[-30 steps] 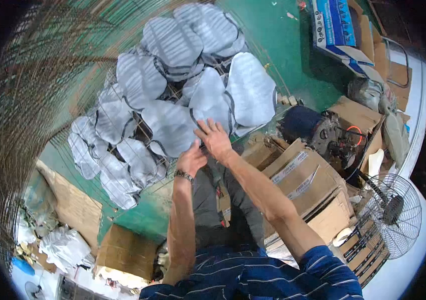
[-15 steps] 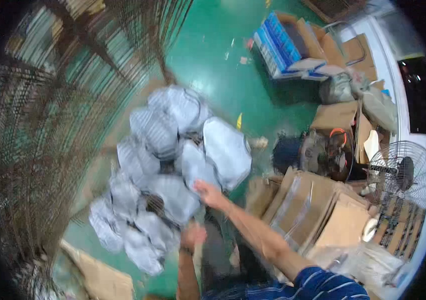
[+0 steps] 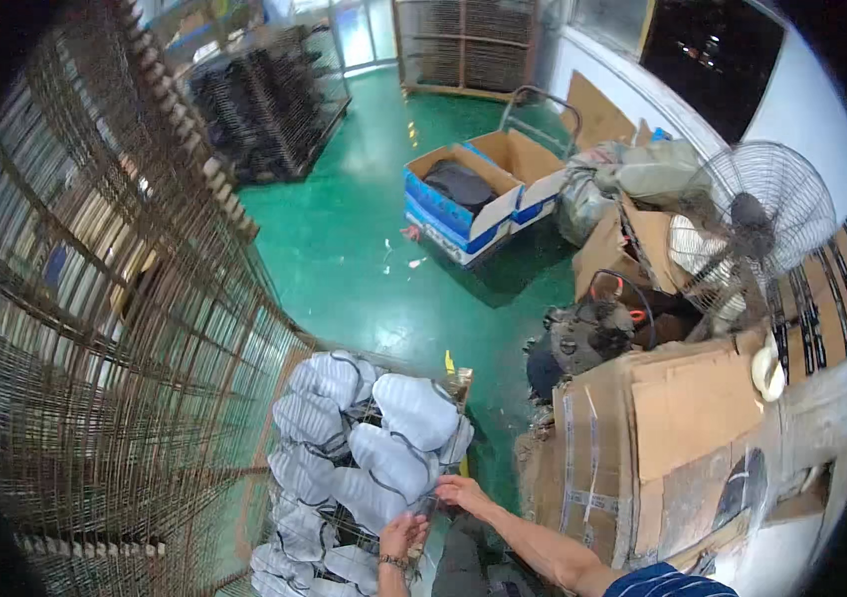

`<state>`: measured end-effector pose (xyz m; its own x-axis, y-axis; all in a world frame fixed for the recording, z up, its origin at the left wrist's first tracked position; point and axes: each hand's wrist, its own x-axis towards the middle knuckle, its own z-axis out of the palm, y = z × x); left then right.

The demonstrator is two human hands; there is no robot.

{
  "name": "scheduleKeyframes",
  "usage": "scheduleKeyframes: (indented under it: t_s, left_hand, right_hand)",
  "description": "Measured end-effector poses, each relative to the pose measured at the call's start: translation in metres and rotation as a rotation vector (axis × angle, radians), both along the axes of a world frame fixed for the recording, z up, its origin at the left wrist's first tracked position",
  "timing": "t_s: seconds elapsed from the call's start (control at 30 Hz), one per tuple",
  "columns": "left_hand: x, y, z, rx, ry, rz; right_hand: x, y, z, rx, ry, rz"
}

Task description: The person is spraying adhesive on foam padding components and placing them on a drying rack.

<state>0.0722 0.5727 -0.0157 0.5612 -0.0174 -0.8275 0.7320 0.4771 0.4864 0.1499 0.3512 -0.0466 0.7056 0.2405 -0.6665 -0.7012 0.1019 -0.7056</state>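
White, rounded, padded-looking pieces with dark edging lie in rows on a rack at the lower middle; one large white piece (image 3: 416, 410) is at the far right of the group. My left hand (image 3: 403, 537), with a band on its wrist, is closed at the near right edge of the rack, beside a white piece (image 3: 369, 498). Just to its right, my right hand (image 3: 462, 493) has its fingers curled in a pinch next to another white piece (image 3: 390, 460). What either hand grips is too small to make out.
Tall stacked wire racks (image 3: 125, 328) fill the left side. Flattened cardboard (image 3: 692, 408) and a wire-guarded fan (image 3: 752, 214) stand on the right. Open blue-and-white boxes (image 3: 468, 204) sit on the green floor (image 3: 344, 259) ahead. A dark stacked rack (image 3: 264, 109) is farther back.
The view has tilted up, so the white pieces and both hands sit lower in the picture. My right hand has come off the white pieces to their right edge, closer to my left hand.
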Motion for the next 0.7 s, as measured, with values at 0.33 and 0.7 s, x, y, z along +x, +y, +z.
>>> scheduleKeyframes:
  t_s: [0.33, 0.7]
  left_hand:
    - [-0.054, -0.119, 0.115, -0.018, -0.172, -0.375]
    - [-0.128, -0.303, 0.241, -0.469, -0.374, -0.906]
  right_hand:
    - [-0.228, -0.183, 0.081, 0.007, -0.005, -0.362]
    - [-0.520, -0.198, 0.138, 0.031, -0.062, -1.084]
